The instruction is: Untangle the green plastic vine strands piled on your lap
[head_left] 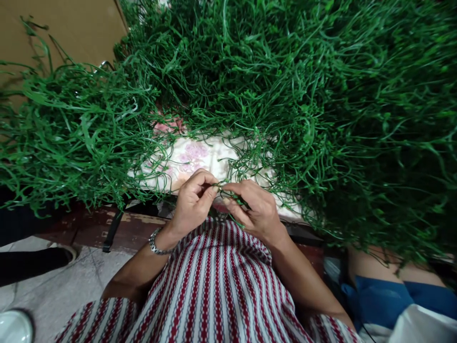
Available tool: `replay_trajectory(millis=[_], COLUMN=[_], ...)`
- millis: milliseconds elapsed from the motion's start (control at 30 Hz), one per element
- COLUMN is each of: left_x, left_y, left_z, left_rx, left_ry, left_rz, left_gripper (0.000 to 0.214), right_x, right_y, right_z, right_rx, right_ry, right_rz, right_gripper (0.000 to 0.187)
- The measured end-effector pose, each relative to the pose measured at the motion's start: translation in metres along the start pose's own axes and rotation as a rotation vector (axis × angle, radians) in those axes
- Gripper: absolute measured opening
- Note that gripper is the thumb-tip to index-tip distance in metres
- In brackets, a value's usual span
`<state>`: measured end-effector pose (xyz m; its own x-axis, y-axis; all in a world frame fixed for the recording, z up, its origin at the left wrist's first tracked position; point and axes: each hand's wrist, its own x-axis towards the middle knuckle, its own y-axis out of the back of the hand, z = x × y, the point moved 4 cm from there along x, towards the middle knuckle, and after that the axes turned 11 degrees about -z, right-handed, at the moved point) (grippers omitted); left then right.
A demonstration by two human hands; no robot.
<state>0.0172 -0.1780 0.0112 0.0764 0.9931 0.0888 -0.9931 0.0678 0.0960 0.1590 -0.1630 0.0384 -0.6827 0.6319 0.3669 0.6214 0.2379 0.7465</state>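
- Progress: we have one thin green plastic-looking strand (220, 185) in work; it sits between our fingertips, over the near edge of the white floral-print cloth (194, 153).
- Grip: left hand (194, 202) pinches the strand between thumb and forefinger; right hand (255, 205) pinches it too, tail hanging below the fingers.
- Done vs left: the piece in hand looks mid-handling to us. We can't tell worked strands from unworked ones, so no count.
- Stock: bushy green heap (78, 128) on our left, larger tangled green mass (285, 71) across the back and right.
- In the way: loose green strands (246, 164) spill onto the cloth right by our right hand; snag risk, we'd judge.
- Around: tan cardboard-like panel (67, 28) back left, worn reddish-brown worktop (137, 231) edge, black strap (113, 231) hanging from it.
- Right side: someone's knees in blue shorts (382, 295) near the overhang, limiting our elbow room, probably.
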Motion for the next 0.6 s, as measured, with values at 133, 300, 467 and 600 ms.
replay_trajectory(millis=[133, 300, 467, 600], left_x=[0.001, -0.001, 0.000, 0.002], left_y=[-0.003, -0.005, -0.006, -0.007], left_z=[0.008, 0.005, -0.004, -0.009], left_rx=[-0.003, -0.021, -0.225, -0.303], left_ry=[-0.124, -0.134, -0.028, 0.062], left_rz=[-0.023, -0.038, -0.028, -0.047], left_gripper=[0.005, 0.007, 0.009, 0.014], right_x=[0.001, 0.000, 0.000, 0.001], right_y=[-0.004, -0.008, -0.011, -0.011], right_z=[0.003, 0.007, 0.008, 0.007], right_rx=[0.002, 0.029, 0.144, 0.107], right_ry=[0.006, -0.064, -0.126, -0.101], right_rz=[-0.034, -0.030, -0.027, 0.014], right_gripper=[0.019, 0.008, 0.008, 0.007])
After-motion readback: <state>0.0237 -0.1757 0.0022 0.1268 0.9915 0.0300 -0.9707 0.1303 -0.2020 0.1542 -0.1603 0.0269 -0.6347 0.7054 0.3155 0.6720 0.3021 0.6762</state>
